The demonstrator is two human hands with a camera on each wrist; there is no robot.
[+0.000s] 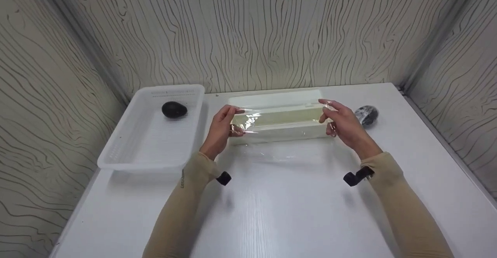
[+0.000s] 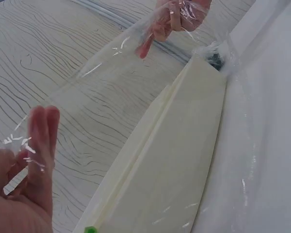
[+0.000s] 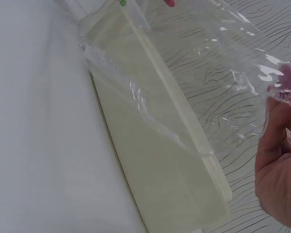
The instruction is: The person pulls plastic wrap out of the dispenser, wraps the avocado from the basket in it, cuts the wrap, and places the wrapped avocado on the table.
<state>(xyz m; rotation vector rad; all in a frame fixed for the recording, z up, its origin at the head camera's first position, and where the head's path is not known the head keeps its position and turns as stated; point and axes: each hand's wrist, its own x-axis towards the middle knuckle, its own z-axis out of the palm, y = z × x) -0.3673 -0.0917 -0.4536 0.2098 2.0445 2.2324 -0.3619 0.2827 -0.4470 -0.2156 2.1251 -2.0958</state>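
Observation:
A sheet of clear cling film [image 1: 250,122] stretches between my two hands. At its left end my left hand [image 1: 221,129] pinches it between thumb and fingers. My right hand [image 1: 346,124] pinches the right end. Under and behind the film lies a long pale cling film box [image 2: 182,131], its lid [image 1: 275,96] raised at the back. Loose film hangs over the front of the box in the right wrist view. Just beyond my right hand sits a dark, egg-shaped fruit [image 1: 366,115] with film around it, perhaps an avocado.
A white plastic basket [image 1: 145,167] stands at the left of the white table [image 1: 264,215]. Inside it lies a bare dark fruit [image 1: 174,110], likely an avocado. Wood-patterned panels [image 1: 268,32] close off the back and both sides.

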